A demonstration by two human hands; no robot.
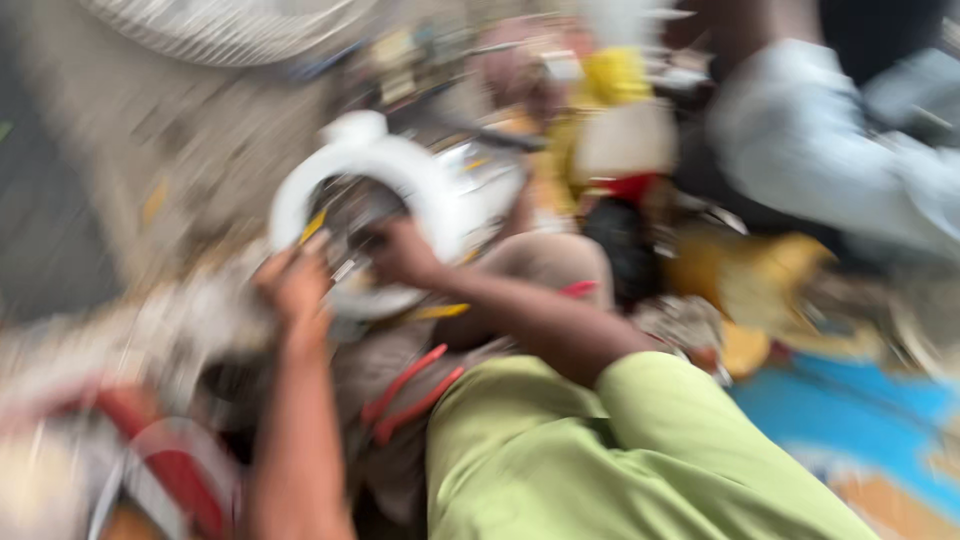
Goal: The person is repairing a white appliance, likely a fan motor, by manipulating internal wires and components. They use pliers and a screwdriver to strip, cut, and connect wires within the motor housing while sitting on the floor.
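The white ring-shaped housing sits in the middle of the clutter, tilted, with what looks like a motor or wiring in its opening, though the picture is too smeared to be sure. The left hand is closed on its lower left rim. The right hand reaches into the opening, fingers curled; whether it grips anything there I cannot tell. Red cords trail below over a brownish cloth, beside the green-clad knee. A second person's pale sleeve hangs near at the upper right. I judge the risks to be a finger pinched inside the ring, the housing slipping sideways, or a cord snagging underneath.
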